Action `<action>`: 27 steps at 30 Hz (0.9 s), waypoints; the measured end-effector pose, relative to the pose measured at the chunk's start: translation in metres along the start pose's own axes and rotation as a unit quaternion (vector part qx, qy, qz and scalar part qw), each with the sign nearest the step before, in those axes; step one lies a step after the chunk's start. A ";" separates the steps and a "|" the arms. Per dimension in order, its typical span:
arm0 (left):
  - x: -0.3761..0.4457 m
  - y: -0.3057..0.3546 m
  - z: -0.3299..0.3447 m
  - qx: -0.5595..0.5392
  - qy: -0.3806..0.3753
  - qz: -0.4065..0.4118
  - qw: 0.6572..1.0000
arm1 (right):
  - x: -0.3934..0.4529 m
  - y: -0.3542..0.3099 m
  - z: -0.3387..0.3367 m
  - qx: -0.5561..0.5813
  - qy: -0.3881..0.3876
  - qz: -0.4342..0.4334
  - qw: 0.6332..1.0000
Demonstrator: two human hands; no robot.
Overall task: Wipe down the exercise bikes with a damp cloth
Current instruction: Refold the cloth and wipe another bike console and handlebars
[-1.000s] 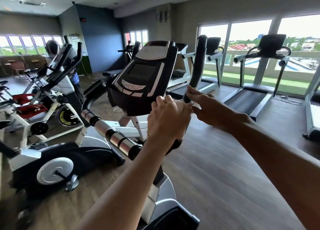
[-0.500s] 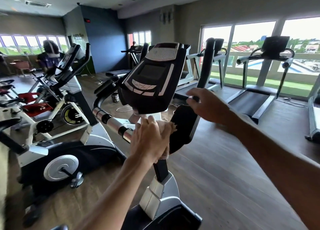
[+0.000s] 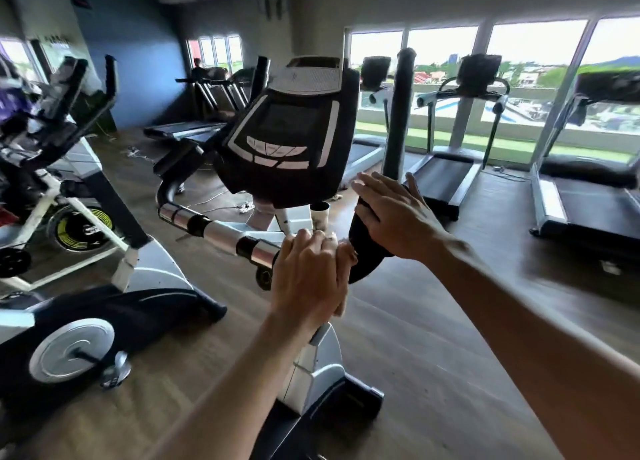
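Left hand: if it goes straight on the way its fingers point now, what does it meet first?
Probably the white stem under the console. The left hand points up and forward just below it; depth is unclear from this single view.

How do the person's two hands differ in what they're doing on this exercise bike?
The left hand curls round a pale cloth at the handlebar's middle; the right hand lies flatter on the black padded grip, holding no cloth. The left sits lower and nearer. Both touch the same bike's handlebar.
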State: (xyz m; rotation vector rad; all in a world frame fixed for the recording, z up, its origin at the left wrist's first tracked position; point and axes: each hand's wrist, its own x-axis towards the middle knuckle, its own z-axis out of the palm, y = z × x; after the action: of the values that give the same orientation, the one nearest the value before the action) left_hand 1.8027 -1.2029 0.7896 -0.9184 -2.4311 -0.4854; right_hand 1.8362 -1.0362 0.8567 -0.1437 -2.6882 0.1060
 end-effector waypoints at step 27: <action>0.015 -0.083 0.009 -0.041 0.058 0.129 0.989 | -0.018 -0.023 0.018 -0.157 0.041 0.061 0.985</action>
State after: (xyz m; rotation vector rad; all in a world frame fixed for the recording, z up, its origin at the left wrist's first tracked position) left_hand 1.7327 -1.2500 0.7779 -1.1857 -2.1632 -0.5315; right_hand 1.8428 -1.0622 0.8354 -0.4008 -2.5941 -0.2813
